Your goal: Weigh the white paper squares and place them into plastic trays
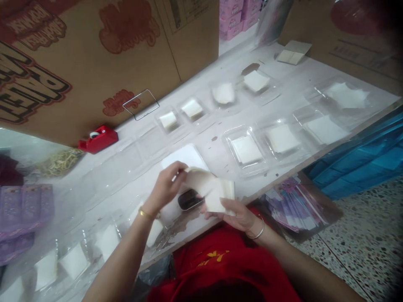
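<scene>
My left hand point(165, 186) pinches the top edge of a white paper sheet point(201, 180) that peels off a small stack. My right hand point(234, 214) grips that stack of white paper squares point(220, 197) from below, just above the table's near edge. Both wrists wear thin bangles. A small black object point(189, 199) lies on the table under my hands, beside a white scale plate point(185, 157). Clear plastic trays point(247, 151) holding folded white papers stand in rows to the right and further back.
Large printed cardboard boxes point(94, 63) wall the table's far side. A red tape dispenser point(99, 139) sits at the left. More trays with paper point(74, 260) lie near left. Purple packets point(25, 209) lie at far left and in a box point(296, 205) on the floor beside blue plastic point(362, 159).
</scene>
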